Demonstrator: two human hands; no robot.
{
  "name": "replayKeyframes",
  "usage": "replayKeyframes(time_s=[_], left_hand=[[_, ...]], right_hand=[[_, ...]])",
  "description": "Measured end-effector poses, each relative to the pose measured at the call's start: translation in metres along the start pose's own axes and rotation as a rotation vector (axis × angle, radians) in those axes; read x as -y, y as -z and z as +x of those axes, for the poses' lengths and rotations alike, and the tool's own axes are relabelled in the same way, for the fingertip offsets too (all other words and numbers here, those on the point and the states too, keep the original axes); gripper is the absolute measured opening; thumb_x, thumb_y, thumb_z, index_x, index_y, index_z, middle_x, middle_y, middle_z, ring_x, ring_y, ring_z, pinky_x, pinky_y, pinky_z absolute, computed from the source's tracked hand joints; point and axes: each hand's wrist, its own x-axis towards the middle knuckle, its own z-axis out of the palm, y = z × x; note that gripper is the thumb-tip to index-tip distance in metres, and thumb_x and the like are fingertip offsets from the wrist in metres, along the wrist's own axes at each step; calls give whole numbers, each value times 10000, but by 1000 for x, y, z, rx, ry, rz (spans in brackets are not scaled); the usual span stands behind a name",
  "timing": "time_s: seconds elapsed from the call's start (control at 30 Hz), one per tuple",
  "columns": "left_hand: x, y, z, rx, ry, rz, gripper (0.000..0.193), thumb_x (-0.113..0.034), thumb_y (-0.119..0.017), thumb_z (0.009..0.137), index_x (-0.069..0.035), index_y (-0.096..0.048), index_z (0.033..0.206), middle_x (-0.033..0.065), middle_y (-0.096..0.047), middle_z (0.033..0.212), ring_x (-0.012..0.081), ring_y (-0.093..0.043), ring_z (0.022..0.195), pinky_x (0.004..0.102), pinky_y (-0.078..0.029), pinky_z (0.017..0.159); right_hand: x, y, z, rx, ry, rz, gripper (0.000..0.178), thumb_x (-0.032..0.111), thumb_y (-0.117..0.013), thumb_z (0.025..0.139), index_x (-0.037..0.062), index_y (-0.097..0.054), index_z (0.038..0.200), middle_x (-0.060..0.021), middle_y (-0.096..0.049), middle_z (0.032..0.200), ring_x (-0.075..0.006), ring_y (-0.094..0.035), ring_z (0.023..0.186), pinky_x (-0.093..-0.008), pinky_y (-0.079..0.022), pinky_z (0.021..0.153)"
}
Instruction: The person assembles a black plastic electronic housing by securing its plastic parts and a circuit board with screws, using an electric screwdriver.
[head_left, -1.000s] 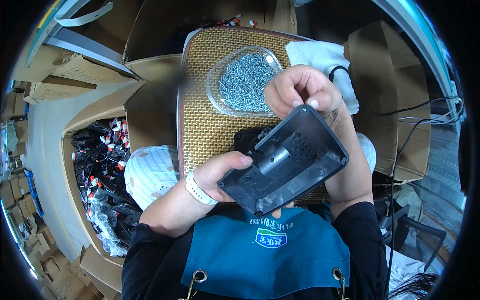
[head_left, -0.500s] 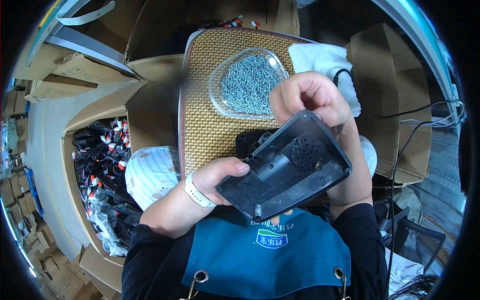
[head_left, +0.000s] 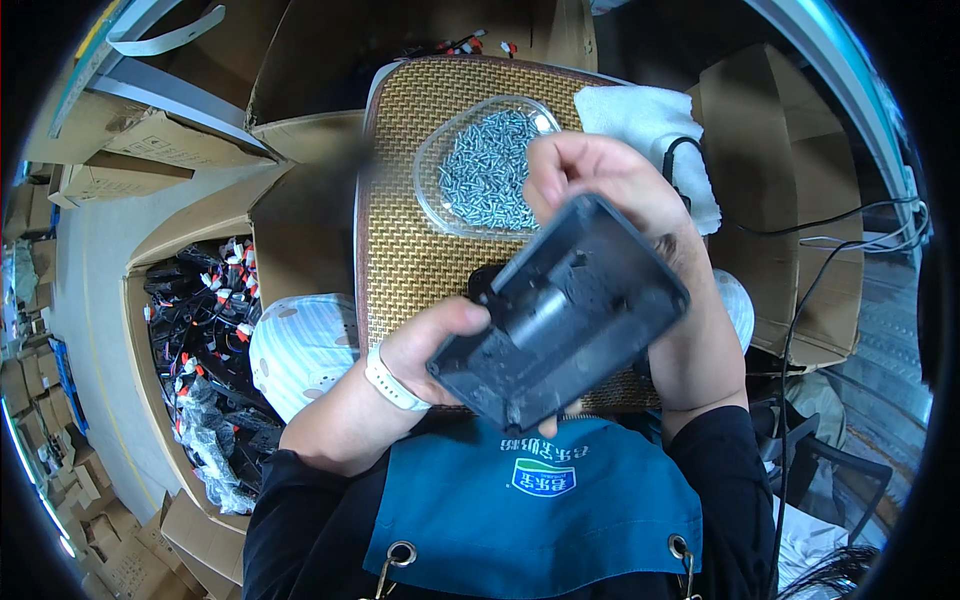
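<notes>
My left hand [head_left: 437,338] grips a black plastic housing [head_left: 560,325] by its near left side, thumb on the rim and fingers underneath. The open inner side faces up, tilted and slightly blurred by motion. Beyond the far corner, my right hand [head_left: 605,178] is closed with fingers curled; what they hold, if anything, is hidden. It overlaps the right edge of a clear plastic tub [head_left: 425,190] full of small silver screws [head_left: 490,170]. Another black part [head_left: 482,280] lies on the woven mat [head_left: 400,270], mostly hidden by the housing.
A white cloth [head_left: 630,115] and a black cable [head_left: 685,145] lie at the far right of the mat. At left stands a carton [head_left: 150,400] of black parts with red and white connectors. More cardboard boxes [head_left: 780,210] stand right and behind. A cable [head_left: 790,360] hangs at right.
The housing has tilted and turned, its far corner moving toward the left. My right hand has shifted slightly left and away from me, toward the tub. My left hand keeps its grip.
</notes>
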Motion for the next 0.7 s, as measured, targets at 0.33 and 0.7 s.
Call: replayKeyframes(time_s=[0.33,0.7], left_hand=[[-28,-4,-17,-243,-451,254,837,-512,-594,816,-29,-305,1436,326,-447,1313,522,-570,1043,625,-507,743],[-18,-28,-17,-479,-719,1294,759,-366,-760,757,18,-459,1339,150,-523,1298,252,-519,1185,382,-404,1024]], right_hand=[[-18,-6,18,-756,176,-412,468,440,-482,978,24,-622,1141,-101,-653,998,-193,-604,967,-319,-428,941],[12,-29,-18,-774,302,-345,455,354,-329,1038,9,-566,1217,-149,-630,1124,-200,-611,1005,-335,-476,907]])
